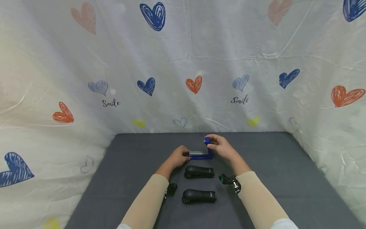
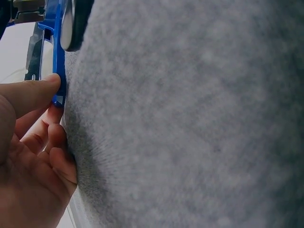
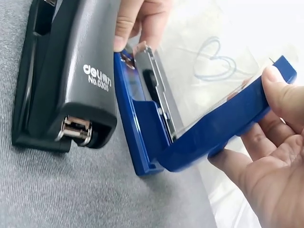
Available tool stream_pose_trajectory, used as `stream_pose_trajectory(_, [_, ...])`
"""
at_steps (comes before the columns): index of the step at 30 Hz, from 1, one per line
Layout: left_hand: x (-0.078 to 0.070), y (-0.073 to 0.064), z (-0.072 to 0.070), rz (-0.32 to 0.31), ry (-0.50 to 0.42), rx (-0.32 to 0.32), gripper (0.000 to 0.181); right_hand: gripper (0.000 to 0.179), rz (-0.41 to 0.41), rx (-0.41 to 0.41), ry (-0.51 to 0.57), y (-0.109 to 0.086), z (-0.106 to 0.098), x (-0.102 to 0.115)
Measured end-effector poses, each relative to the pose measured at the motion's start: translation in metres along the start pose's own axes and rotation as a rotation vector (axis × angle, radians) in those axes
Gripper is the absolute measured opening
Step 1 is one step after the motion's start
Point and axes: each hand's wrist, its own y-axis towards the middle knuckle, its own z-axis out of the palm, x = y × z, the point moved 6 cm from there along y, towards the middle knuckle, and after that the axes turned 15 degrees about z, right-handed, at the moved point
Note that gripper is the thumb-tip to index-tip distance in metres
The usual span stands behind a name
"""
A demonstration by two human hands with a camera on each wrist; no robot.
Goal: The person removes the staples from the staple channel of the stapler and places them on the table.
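A blue stapler (image 1: 200, 156) lies at the far part of the table with its top cover (image 3: 223, 118) swung up, so the metal staple channel (image 3: 159, 90) shows. My left hand (image 1: 178, 156) pinches the front end of its base (image 2: 58, 61) between thumb and fingers. With thumb and fingers, my right hand (image 1: 223, 147) holds the raised cover near its free end. In the right wrist view a thin spring-like rod runs along the cover's inner side. Nearest to both hands is a black stapler (image 1: 199, 172), closed, just in front of the blue one.
A second black stapler (image 1: 199, 196) lies closer to me on the dark grey table (image 1: 137, 184), parallel to the first. Behind the table's far edge hangs a white curtain (image 1: 171, 47) printed with hearts. Wrist-worn camera gear (image 1: 228, 180) juts out beside my right forearm.
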Motion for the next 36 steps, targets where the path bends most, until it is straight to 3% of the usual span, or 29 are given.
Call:
stream_pose_trajectory(7, [0.000,-0.002,0.000,-0.021,-0.013,-0.016,0.029,0.037,-0.050,0.013,0.071,-0.007,-0.006,-0.005])
stream_pose_trajectory(21, [-0.001,-0.004,0.000,-0.028,-0.021,-0.037,0.028,0.031,-0.039,-0.018,0.166,-0.019,-0.027,-0.023])
stream_pose_trajectory(30, [0.003,-0.002,0.000,0.006,-0.014,-0.035,0.028,0.026,-0.033,-0.082,0.140,-0.028,-0.045,-0.039])
stream_pose_trajectory(36, [0.005,0.000,0.003,0.012,-0.014,-0.040,0.028,0.028,0.075,-0.204,-0.020,-0.033,-0.054,-0.050])
